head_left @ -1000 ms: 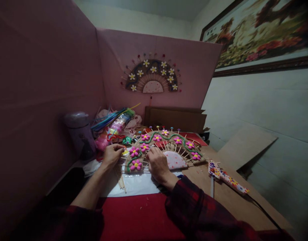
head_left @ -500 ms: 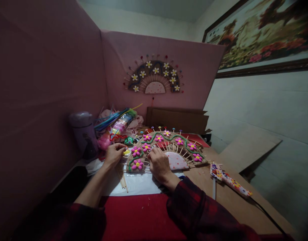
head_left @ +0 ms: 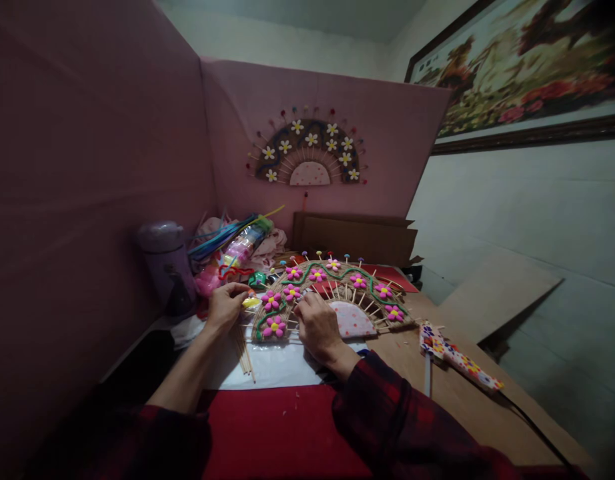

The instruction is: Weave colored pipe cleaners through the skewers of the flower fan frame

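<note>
A fan-shaped craft (head_left: 332, 275) with pink clay flowers, a green wavy line and thin sticks lies on the table. Its half-round base (head_left: 351, 319) is white with reddish dots. Just off the fan's left edge, my left hand (head_left: 225, 308) is closed in a pinch on something too small to make out, beside a yellow piece (head_left: 251, 302). My right hand (head_left: 317, 327) is closed at the fan's inner edge, left of the dotted base; its fingertips hold something I cannot make out. Loose sticks (head_left: 244, 353) lie below my left hand.
Behind the left hand stand a purple bottle (head_left: 168, 267) and a heap of colourful craft supplies (head_left: 242, 243). A flower-patterned glue gun (head_left: 457, 360) with a black cord lies at right. Folded cardboard (head_left: 355, 239) stands behind the fan; a similar fan (head_left: 310, 175) hangs on the pink panel.
My left hand has shifted very slightly left, away from the fan's edge. My right hand has stayed in place.
</note>
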`<state>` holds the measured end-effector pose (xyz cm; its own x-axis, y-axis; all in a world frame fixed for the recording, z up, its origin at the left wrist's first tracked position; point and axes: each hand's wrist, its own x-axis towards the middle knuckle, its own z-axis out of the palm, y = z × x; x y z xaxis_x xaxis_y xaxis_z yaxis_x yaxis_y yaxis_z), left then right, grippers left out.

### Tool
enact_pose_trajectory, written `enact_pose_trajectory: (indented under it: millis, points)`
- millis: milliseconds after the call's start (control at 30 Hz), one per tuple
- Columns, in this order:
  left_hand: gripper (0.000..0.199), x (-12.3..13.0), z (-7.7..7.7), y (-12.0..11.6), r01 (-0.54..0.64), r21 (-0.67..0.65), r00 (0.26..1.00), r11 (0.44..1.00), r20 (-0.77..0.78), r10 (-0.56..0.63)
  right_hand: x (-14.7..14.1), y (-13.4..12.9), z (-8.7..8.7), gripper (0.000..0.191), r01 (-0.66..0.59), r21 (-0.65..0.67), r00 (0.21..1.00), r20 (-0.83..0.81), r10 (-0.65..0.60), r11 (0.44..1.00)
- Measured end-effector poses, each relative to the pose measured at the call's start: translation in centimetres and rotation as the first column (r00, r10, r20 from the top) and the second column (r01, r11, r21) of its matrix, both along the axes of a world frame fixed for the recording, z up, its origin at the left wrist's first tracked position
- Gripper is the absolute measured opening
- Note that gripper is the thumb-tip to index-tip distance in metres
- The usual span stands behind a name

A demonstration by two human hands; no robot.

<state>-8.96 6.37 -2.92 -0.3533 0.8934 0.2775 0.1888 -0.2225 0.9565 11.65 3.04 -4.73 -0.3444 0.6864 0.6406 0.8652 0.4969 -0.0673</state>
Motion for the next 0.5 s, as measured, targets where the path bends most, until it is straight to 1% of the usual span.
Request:
enact_pose_trajectory:
  millis: [300,500]
  points:
    - [0.017,-0.01,-0.58,0.24,0.026,0.004,0.999,1.0,-0.035,-0.026,0.01,-0.08,0.16,0.01,0.005,0.004,1.0,0.017,-0.005,1.0]
    - [0.017,0.15,-0.3,0.12,0.033,0.013,0.998,0.999,-0.046,-0.032,0.03,-0.15,0.25,0.01,0.008,0.002,1.0,0.027,-0.008,1.0]
